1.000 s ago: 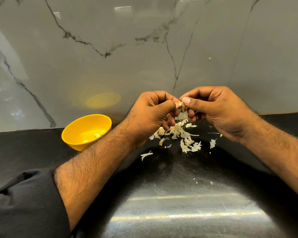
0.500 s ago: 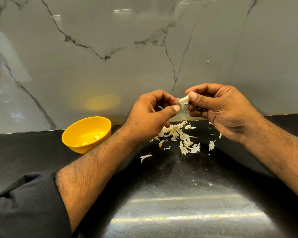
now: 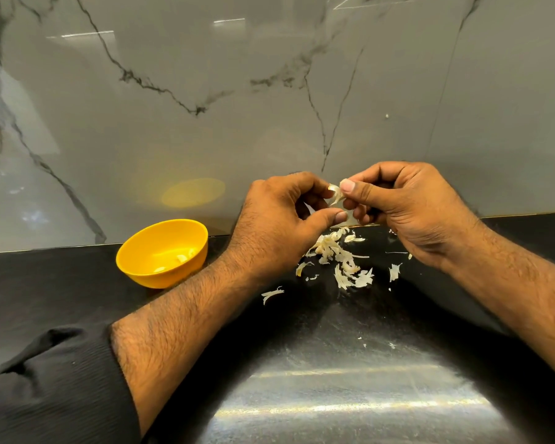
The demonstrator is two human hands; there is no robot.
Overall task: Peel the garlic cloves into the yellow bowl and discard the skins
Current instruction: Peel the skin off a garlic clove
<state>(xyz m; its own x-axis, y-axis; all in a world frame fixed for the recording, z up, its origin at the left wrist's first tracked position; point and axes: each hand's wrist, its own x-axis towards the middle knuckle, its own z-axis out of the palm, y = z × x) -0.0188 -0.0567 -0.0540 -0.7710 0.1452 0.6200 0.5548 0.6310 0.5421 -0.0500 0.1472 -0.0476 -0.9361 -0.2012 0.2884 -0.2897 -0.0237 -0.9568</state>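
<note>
Mid-peel: both hands, left hand [image 3: 279, 225] and right hand [image 3: 407, 209], pinching one garlic clove [image 3: 337, 195] right of yellow bowl [image 3: 135, 261], few peeled cloves [image 3: 181, 258] inside, skins [image 3: 343, 261] undiscarded

The person is wearing a black ribbed sleeve [image 3: 55, 389] on the left arm, pushed up so the forearm is showing bare and hairy. The left hand [image 3: 279, 225] and right hand [image 3: 410, 206] are wearing nothing.
</note>
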